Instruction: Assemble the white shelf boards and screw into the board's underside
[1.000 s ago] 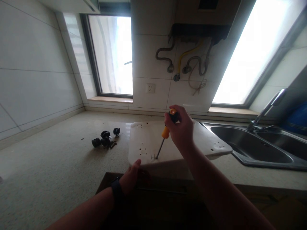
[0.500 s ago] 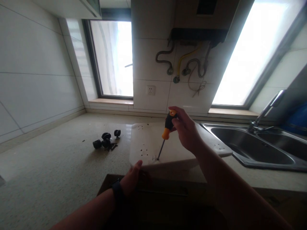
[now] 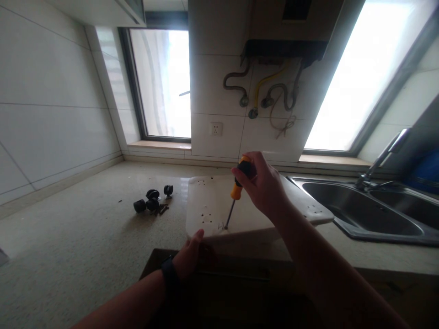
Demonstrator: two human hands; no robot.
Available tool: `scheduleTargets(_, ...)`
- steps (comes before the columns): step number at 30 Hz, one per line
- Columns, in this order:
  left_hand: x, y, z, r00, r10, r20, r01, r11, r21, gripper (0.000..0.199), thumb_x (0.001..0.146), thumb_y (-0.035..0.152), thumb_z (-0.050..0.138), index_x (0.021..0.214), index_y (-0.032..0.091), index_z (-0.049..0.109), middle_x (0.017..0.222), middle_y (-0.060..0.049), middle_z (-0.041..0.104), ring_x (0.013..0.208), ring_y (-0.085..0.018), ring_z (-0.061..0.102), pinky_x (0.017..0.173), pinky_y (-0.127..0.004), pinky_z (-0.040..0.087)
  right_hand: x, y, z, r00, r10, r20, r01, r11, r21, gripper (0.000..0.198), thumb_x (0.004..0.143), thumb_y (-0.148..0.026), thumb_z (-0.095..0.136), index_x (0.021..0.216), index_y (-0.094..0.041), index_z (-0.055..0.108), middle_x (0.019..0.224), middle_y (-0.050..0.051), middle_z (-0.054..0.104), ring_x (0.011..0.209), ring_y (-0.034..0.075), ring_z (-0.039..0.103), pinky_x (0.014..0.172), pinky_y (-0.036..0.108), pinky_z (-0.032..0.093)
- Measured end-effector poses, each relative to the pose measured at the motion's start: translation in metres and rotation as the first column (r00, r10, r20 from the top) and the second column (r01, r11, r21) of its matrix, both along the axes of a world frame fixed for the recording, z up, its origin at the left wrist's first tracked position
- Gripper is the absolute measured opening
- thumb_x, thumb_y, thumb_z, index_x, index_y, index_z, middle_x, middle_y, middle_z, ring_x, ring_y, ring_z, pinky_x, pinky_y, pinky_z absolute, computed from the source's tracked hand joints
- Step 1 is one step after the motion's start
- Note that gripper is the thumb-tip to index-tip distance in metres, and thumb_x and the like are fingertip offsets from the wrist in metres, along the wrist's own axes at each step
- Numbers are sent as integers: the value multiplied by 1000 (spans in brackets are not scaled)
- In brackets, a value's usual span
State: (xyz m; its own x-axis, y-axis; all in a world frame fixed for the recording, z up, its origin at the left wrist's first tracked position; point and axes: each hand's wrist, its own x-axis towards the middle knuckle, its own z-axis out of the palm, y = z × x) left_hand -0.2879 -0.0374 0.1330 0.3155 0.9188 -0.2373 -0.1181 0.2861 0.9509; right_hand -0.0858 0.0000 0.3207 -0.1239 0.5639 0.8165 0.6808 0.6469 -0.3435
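A white board [image 3: 254,201] with small holes near its corners lies on the counter and reaches past its front edge. My right hand [image 3: 264,183] is wrapped round the handle of an orange and black screwdriver [image 3: 236,192]. The tool leans slightly, its tip down at a spot near the board's front edge; any screw head there is too small to make out. At the front left corner my left hand [image 3: 192,253] grips the board, thumb on top and fingers hidden underneath. A dark band sits on the left wrist.
Several black casters [image 3: 151,200] and some screws [image 3: 162,209] lie on the speckled counter [image 3: 85,237] to the left. On the right is a steel sink [image 3: 363,210] with a faucet [image 3: 380,160]. Pipes [image 3: 236,87] hang on the wall behind, above a socket [image 3: 216,129].
My right hand has turned and shifted its grip on the screwdriver handle, with the thumb now further left across it. The tip stays at the same spot. My left hand has not moved.
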Motion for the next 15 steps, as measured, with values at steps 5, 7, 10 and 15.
scheduleTargets(5, -1, 0, -1, 1000, -1, 7, 1, 1000, 1, 90, 75, 86, 43, 108, 5, 64, 67, -11, 70, 60, -21, 67, 65, -33, 48, 2, 8, -4, 893, 310, -326, -389, 895, -216, 35, 92, -50, 60, 119, -29, 51, 101, 4, 68, 81, 16, 65, 73, 36, 58)
scheduleTargets(7, -1, 0, -1, 1000, -5, 17, 5, 1000, 1, 89, 75, 86, 44, 109, 5, 64, 68, -11, 71, 61, -21, 68, 64, -32, 47, 6, 11, -2, 706, 475, -524, -658, 714, -238, 31, 91, -45, 62, 115, -29, 51, 122, 6, 66, 99, 19, 69, 87, 42, 60)
scheduleTargets(10, 0, 1, 0, 1000, -21, 14, 21, 1000, 10, 91, 74, 87, 44, 107, 5, 64, 68, -11, 70, 61, -22, 68, 65, -33, 48, 11, 12, 6, 529, 553, -644, -832, 487, -265, 40, 87, -35, 70, 122, -32, 51, 135, 5, 62, 112, 22, 68, 99, 51, 58)
scheduleTargets(15, 0, 1, -1, 1000, -18, 11, 18, 1000, 17, 95, 74, 87, 44, 116, 4, 61, 69, -11, 70, 61, -22, 67, 62, -31, 47, 10, 8, 11, 563, 566, -603, -813, 510, -280, 41, 85, -33, 75, 123, -29, 61, 115, 3, 68, 99, 21, 72, 92, 47, 62)
